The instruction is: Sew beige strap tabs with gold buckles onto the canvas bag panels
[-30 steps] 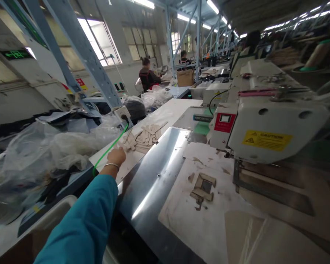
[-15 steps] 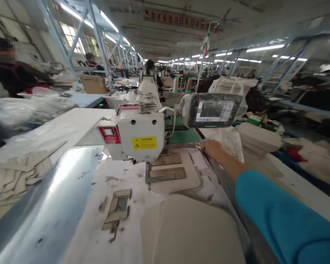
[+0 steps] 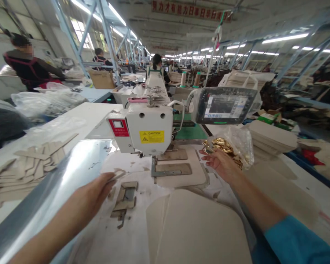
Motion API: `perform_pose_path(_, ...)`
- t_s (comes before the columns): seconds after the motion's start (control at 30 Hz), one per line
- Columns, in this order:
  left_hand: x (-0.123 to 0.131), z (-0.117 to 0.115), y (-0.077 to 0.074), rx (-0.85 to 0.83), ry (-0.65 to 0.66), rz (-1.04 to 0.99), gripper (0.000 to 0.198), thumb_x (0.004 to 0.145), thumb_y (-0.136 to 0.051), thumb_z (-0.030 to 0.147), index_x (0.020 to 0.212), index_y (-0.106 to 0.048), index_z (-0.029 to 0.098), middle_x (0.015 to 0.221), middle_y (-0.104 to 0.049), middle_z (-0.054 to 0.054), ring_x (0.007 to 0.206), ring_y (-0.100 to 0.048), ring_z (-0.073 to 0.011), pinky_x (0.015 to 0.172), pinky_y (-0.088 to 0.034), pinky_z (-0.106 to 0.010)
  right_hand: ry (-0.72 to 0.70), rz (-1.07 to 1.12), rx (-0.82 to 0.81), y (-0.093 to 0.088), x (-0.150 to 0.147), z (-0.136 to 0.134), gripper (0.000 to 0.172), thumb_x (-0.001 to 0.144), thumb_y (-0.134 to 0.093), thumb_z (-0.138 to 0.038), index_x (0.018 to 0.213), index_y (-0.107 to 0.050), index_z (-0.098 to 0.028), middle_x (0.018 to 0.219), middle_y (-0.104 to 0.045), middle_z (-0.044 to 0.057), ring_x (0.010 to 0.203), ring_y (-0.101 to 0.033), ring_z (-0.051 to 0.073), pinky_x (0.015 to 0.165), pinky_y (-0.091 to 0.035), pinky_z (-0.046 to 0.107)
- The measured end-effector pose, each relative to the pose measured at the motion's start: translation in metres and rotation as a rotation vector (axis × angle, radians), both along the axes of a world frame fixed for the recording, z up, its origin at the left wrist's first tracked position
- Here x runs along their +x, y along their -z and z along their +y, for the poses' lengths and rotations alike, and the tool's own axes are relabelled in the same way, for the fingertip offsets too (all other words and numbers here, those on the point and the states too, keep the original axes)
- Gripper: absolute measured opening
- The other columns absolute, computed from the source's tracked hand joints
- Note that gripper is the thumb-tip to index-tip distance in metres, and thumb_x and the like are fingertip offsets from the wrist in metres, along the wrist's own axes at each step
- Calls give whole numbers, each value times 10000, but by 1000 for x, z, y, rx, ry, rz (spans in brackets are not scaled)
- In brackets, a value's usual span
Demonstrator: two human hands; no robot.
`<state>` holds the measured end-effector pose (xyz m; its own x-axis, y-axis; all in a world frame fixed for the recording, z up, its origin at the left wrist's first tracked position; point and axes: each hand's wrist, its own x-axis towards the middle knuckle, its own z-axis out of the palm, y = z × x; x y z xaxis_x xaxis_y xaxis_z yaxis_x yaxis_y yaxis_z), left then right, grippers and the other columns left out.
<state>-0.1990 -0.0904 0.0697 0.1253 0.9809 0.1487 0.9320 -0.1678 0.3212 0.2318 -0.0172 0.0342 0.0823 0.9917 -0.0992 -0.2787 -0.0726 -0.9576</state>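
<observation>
My left hand (image 3: 95, 189) reaches over the white work sheet and pinches a thin beige strip (image 3: 118, 173) just left of the small framed cut-out jig (image 3: 125, 200). My right hand (image 3: 220, 161) is palm-up to the right of the sewing machine (image 3: 143, 132), its fingers curled around a small gold metal piece (image 3: 208, 150) beside a clear bag of gold hardware (image 3: 232, 146). A large beige panel (image 3: 195, 227) lies in front of me.
A pile of beige strips (image 3: 24, 165) lies on the left of the shiny metal table (image 3: 57, 179). A control screen (image 3: 224, 106) stands right of the machine, with stacked beige panels (image 3: 272, 137) beyond. Other people work at benches far left and behind.
My view swung from the strip pile on the left to the machine. My left hand came back from the pile carrying a strip. My right hand reached the hardware bag and turned palm-up.
</observation>
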Motion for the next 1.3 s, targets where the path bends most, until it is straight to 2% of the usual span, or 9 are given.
perform_pose_path(0.17,121,5,-3,-144,319,-72,222,986,-314,287,1023,-517,206,903,-712,-66,847,-703,-218,731,-528,-300,-171,25,14,3,-42,-29,315,690,-786,-317,774,-497,-226,896,-744,18,789,-713,176,757,-556,314)
perform_pose_path(0.33,178,13,1,-171,301,52,224,991,-312,238,1087,-508,185,840,-721,-98,766,-720,-281,624,-539,-344,-217,-63,84,1,-60,-42,356,725,-788,-364,828,-475,-231,879,-737,2,871,-717,203,843,-555,380)
perform_pose_path(0.63,191,19,17,-161,221,19,211,983,-321,230,1023,-515,158,784,-712,-109,721,-715,-291,597,-540,-358,-245,-436,204,1,-59,-50,388,796,-651,-571,826,-413,-266,855,-692,34,899,-694,232,818,-552,379)
perform_pose_path(0.77,192,18,22,-133,305,17,203,984,-342,212,1039,-533,170,834,-697,-86,759,-704,-253,644,-545,-339,-314,-767,327,6,-52,-50,206,901,-556,-437,893,-469,-251,855,-675,28,816,-661,189,727,-507,301)
perform_pose_path(0.9,191,22,26,-18,342,-35,213,930,-391,91,1062,-538,169,1014,-651,-89,962,-643,-224,803,-530,-329,-378,-998,405,9,-50,-53,78,941,-476,-286,1004,-473,-241,816,-666,13,743,-641,170,673,-474,279)
perform_pose_path(1.0,191,25,30,-10,357,-62,222,894,-410,46,1042,-542,146,1041,-636,-96,1003,-606,-220,858,-511,-321,-290,-975,455,8,-56,-56,280,901,-499,-235,1156,-383,-235,1007,-693,66,901,-668,199,742,-504,306)
perform_pose_path(1.13,196,25,33,-23,447,-66,215,890,-419,39,1029,-549,137,1027,-644,-90,998,-607,-199,880,-495,-293,-201,-1163,463,6,-66,-61,628,847,-475,-186,1418,-211,-186,1017,-690,102,801,-678,225,706,-517,343)
perform_pose_path(1.23,200,25,30,8,521,-20,176,927,-431,102,1035,-567,133,965,-658,-82,930,-628,-202,847,-504,-303,-260,-1262,473,3,-70,-62,554,827,-402,-150,1378,-368,-204,1120,-666,118,976,-657,249,841,-498,376)
perform_pose_path(1.3,200,25,26,78,452,50,178,956,-424,162,1021,-586,129,926,-661,-93,916,-630,-230,844,-503,-352,-289,-1220,422,0,-70,-56,445,821,-368,-154,1239,-498,-229,1106,-667,88,998,-640,234,858,-487,359)
